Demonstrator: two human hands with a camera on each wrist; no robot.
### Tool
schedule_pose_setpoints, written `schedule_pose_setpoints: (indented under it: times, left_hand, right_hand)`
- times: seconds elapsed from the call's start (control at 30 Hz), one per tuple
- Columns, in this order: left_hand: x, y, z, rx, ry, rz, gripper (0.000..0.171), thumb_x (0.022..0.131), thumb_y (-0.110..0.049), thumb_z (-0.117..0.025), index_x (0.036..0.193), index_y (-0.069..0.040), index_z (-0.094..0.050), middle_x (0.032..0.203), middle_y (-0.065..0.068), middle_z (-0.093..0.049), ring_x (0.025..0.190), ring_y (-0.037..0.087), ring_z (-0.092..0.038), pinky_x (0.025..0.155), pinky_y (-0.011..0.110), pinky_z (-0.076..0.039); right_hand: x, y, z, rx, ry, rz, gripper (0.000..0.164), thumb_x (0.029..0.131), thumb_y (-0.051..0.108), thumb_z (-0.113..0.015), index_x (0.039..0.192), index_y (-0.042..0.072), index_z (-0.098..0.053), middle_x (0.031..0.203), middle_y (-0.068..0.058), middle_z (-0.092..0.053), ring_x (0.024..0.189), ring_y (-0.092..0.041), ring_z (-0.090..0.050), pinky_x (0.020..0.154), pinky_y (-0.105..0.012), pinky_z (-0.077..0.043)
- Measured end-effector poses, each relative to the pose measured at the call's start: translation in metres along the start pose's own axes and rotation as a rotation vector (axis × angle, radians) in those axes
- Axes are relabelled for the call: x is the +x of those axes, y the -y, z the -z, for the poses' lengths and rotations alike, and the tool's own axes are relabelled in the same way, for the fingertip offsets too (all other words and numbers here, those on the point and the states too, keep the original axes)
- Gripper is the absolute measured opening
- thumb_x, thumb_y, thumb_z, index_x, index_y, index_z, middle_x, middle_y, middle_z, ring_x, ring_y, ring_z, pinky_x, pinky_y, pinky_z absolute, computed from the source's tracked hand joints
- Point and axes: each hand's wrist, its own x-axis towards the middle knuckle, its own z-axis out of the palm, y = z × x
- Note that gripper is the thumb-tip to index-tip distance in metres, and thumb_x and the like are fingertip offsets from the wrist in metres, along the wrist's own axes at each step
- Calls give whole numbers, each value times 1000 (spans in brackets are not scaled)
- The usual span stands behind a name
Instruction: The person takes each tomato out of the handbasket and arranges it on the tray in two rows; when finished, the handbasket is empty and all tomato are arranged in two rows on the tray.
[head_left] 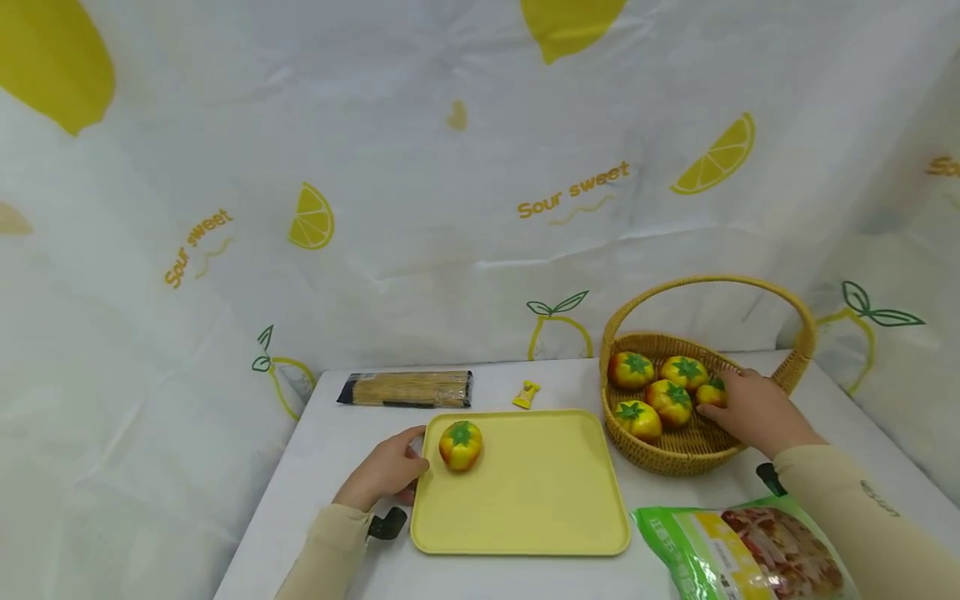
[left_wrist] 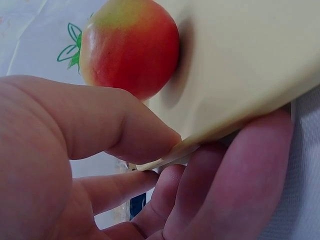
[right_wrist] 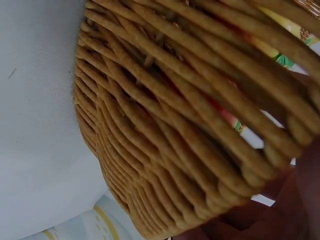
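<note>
My left hand [head_left: 384,471] pinches the left rim of a pale yellow tray [head_left: 540,492], thumb on top and fingers curled beneath the edge, as the left wrist view shows. On the tray near that hand sits a red-and-yellow tomato [head_left: 461,446] with a green star-shaped calyx. My right hand [head_left: 757,412] reaches over the near right rim of a wicker basket [head_left: 667,462]. Its thumb and fingers are round a tomato [head_left: 711,393] inside. Several similar tomatoes lie beside it. In the right wrist view the basket wall [right_wrist: 165,135] hides most of the grip.
A bag with green edging [head_left: 750,550] lies at the front right, under the right forearm. Behind the tray are a pack of thin sticks or noodles [head_left: 408,389] and a small yellow wrapped candy [head_left: 527,394]. The basket's tall handle [head_left: 712,279] arches above it. A lemon-print cloth hangs behind.
</note>
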Motion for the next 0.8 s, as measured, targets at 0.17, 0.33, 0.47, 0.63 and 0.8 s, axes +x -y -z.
schedule_pose_setpoints:
  times: [0.17,0.33,0.47,0.63,0.8]
  left_hand:
    - [1,-3,-1,0,7,5,72,99,-18,-69,166,-14,-42,106,10,-66,71,20,-69,56,32,-63]
    - [4,-2,-2,0,6,13,73,99,-19,-69,167,-15,-42,106,10,-65,70,21,-68,55,31,-62]
    - [5,-1,-1,3,4,7,73,99,-19,-69,167,-14,-42,107,11,-65,69,21,-68,55,31,-62]
    - [5,1,0,4,3,3,73,99,-19,-69,166,-14,-42,107,11,-65,68,21,-69,54,31,-62]
    - [4,2,-1,0,3,7,72,99,-19,-69,166,-15,-43,107,11,-66,69,21,-69,55,31,-62]
  right_hand:
    - [0,-3,-1,-5,-6,-4,55,98,25,-78,121,-22,-61,111,-43,-65,101,-60,-65,86,-70,-55]
    - [-1,-4,0,-12,-9,-10,54,97,23,-79,121,-22,-61,111,-45,-61,98,-58,-65,83,-69,-56]
    - [-1,-3,1,-4,6,-23,59,96,23,-79,125,-24,-59,113,-48,-56,96,-58,-65,80,-68,-57]
    - [1,-3,0,5,28,-24,60,96,22,-79,126,-25,-57,113,-48,-59,100,-61,-64,83,-69,-57]
    - [1,-3,1,22,37,-9,60,94,22,-80,126,-24,-58,113,-44,-65,104,-62,-63,87,-71,-55]
